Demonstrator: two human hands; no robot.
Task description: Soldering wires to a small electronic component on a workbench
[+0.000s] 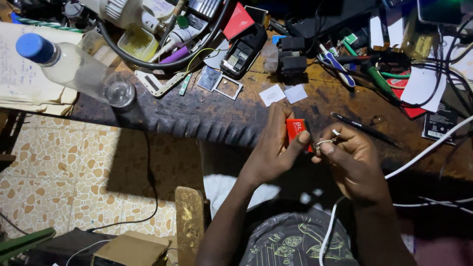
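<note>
Basically, left hand [273, 150] pinches a small red battery [297, 130], light and stiff, by its edges; right hand [352, 157] grips thin wire ends [326, 143].

One head cam only, looking steeply down from your head past your lap. It faces the table [217, 116] edge, close on your hands, tiled floor [69, 167] at frame left. No second view to overlap.

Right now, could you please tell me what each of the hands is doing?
Left hand: closed on a red battery.
Right hand: closed, pinching a small white clip by its wire.
</note>
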